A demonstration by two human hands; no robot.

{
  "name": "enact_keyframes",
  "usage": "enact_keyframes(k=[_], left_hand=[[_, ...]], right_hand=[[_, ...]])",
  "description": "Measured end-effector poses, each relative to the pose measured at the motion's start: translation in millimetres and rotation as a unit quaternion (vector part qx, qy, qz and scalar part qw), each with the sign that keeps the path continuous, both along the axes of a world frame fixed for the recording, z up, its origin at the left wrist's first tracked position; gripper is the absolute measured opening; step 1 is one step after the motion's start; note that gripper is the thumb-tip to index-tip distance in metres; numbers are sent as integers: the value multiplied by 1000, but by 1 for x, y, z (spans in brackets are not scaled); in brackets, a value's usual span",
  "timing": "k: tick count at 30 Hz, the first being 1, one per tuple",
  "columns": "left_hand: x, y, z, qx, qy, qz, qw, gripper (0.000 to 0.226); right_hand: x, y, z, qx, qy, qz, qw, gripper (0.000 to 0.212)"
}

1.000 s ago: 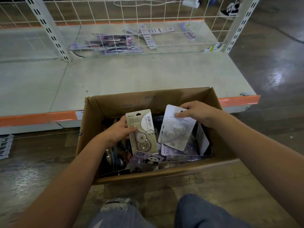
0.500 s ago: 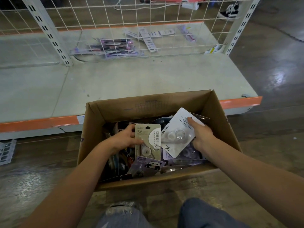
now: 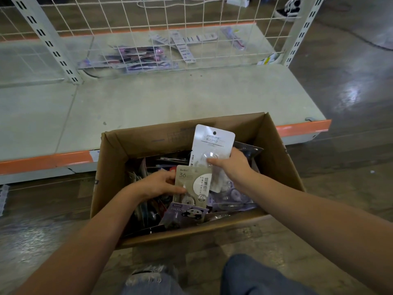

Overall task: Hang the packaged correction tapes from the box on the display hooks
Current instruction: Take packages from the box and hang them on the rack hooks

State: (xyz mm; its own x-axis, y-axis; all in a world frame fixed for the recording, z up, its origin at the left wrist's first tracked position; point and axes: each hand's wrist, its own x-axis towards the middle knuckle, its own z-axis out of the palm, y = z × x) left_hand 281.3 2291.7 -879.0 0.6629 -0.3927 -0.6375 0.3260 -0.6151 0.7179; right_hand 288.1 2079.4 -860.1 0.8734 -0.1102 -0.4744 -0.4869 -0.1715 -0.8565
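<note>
An open cardboard box (image 3: 276, 150) sits on the floor in front of me, filled with several packaged correction tapes. My left hand (image 3: 157, 185) holds a beige correction tape pack (image 3: 192, 184) marked 36 by its left edge, low in the box. My right hand (image 3: 230, 165) grips a white correction tape pack (image 3: 212, 141) by its lower end and holds it upright, its hang hole at the top. A purple panda pack (image 3: 187, 213) lies at the box's near side. No display hooks are in view.
A low pale shelf (image 3: 148, 103) with an orange front edge runs behind the box. A white wire grid panel (image 3: 191, 28) stands at its back, with several flat packs lying behind it. My knees in jeans (image 3: 255, 275) are at the bottom.
My right hand turned the white pack from tilted to upright and raised it. My left hand kept the beige pack, which sank slightly lower in the box.
</note>
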Motion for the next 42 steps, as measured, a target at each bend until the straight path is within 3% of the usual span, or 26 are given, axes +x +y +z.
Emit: enact_keyframes(k=[4,8,11,12,15,19,23,34,39,42], left_hand=[[-3,-4,0,20,12,-70,997,20],[-3,-3,10,-55,21,9,998,21],[-4,8,27,-167,61,131,975,72],[-6,11,35,-184,70,164,967,79],[-14,13,73,-210,73,256,941,47],[-24,15,140,-178,50,317,930,29],[-46,12,213,-161,81,342,923,30],[-134,16,416,-162,167,427,874,45],[-151,24,508,-183,152,433,869,36],[-151,34,558,-177,105,436,876,29]], right_hand=[[11,1,2,19,5,-7,1000,47],[22,-8,13,80,-2,-48,996,42],[31,-16,38,126,5,-80,989,41],[34,-18,49,136,12,-78,988,40],[35,-23,96,164,60,-40,984,35],[25,-24,160,247,110,11,963,20],[-2,-15,218,233,159,39,959,31],[-76,8,405,235,225,56,944,16],[-97,18,497,249,215,69,942,37],[-99,23,548,282,185,75,938,30]])
